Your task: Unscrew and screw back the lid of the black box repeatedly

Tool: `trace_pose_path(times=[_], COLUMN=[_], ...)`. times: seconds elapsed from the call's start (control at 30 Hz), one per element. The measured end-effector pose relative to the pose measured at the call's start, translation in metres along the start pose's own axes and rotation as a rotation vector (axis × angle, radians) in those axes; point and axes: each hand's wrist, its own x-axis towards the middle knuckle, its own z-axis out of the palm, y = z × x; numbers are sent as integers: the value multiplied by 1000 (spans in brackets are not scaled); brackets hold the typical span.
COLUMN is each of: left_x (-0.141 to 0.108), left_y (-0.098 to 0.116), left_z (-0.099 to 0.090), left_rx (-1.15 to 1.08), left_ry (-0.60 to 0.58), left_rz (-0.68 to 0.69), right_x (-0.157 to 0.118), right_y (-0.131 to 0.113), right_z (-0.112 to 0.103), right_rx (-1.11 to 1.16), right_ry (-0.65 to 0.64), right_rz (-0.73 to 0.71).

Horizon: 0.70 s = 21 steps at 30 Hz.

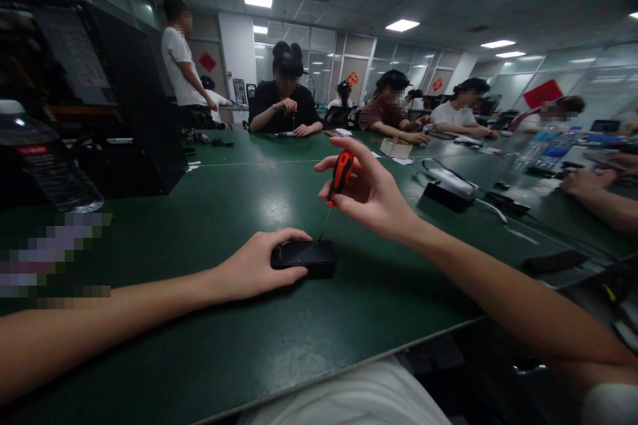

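Note:
A small black box-shaped device (312, 257) lies on the green table (239, 345). My left hand (259, 264) grips its left end, with the thumb on the near side and the fingers along the far side. My right hand (371, 189) is above and to the right, fingers closed round the orange-and-black handle of a screwdriver (342, 172). The thin shaft slants down, and its tip meets the far upper edge of the device. Whether a screw sits under the tip is too small to make out.
At left stand an open black computer case (134, 99) and a water bottle (54, 166). A white device (451, 182) with cables lies to the right, near a black case (553, 262). Several people work across the table; another person's hands (593, 182) rest at far right.

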Motion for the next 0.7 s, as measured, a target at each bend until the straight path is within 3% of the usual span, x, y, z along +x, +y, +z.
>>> trace_pose_path(times=[0.2,0.4,0.7], left_x=[-1,-1,0], left_y=[0,0,-4], left_z=[0,0,0], left_rx=[-3,15,1], left_ry=[1,2,3], left_rz=[11,12,21], right_x=[-2,-6,-14], right_y=[-1,-5,-4], right_z=[2,13,25], right_rx=[-157,3,79], right_ry=[42,167,97], right_rz=[-40,-79,-38])
